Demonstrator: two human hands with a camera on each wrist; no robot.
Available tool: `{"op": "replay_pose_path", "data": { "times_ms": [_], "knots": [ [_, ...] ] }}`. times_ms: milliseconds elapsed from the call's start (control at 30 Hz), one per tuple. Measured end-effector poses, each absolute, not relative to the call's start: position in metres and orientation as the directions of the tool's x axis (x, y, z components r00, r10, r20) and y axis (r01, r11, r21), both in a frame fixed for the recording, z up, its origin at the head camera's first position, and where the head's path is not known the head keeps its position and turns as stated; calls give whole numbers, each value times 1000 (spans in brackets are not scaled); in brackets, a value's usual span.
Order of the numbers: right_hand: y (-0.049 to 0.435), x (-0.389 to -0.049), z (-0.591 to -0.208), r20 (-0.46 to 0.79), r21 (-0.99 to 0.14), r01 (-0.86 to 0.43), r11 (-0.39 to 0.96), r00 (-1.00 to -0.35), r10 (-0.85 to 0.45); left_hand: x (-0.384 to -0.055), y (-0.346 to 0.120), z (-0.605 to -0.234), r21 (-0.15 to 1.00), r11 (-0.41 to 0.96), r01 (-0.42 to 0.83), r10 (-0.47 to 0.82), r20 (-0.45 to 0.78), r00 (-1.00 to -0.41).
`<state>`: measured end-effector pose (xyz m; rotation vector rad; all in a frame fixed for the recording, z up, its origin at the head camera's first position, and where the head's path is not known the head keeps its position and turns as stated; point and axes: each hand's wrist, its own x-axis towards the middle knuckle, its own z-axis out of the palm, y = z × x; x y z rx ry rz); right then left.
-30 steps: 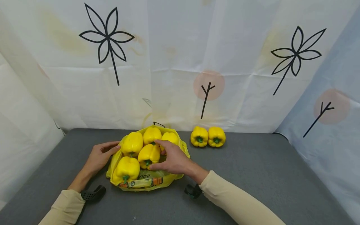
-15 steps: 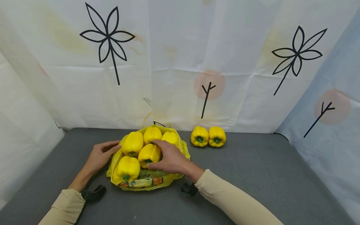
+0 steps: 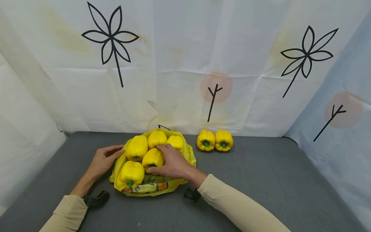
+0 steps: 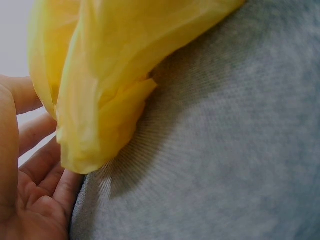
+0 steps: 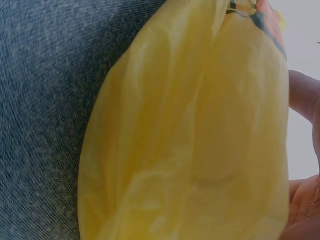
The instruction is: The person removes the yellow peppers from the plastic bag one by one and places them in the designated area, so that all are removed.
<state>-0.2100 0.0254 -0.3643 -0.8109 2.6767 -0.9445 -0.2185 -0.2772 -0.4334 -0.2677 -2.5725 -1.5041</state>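
A yellow plastic bag with printed lettering lies spread open on the grey table, several yellow bell peppers inside it. My right hand reaches in from the right and grips the middle bell pepper, thumb at its near side by the stem and fingers at its far side. At the bag's left rim, my left hand rests with relaxed fingers, thumb tip against the plastic. The left wrist view shows those fingers behind the bag wall. In the right wrist view the bag's side hides the held pepper.
Two more yellow bell peppers, one on the left and one on the right, stand side by side at the back of the table. Behind them hangs a white curtain with black leaf drawings.
My right hand has shifted slightly left and drawn closer round the middle bell pepper, its thumb now across the stem area. The left hand and the two outside peppers stay put.
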Motion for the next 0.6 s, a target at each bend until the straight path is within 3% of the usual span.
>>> {"op": "replay_pose_path", "data": {
  "times_ms": [600],
  "knots": [
    [19,-209,-366,-51,-594,-410,692,-839,-541,-217,-278,-433,840,494,223,80,211,-974]
  ]
}}
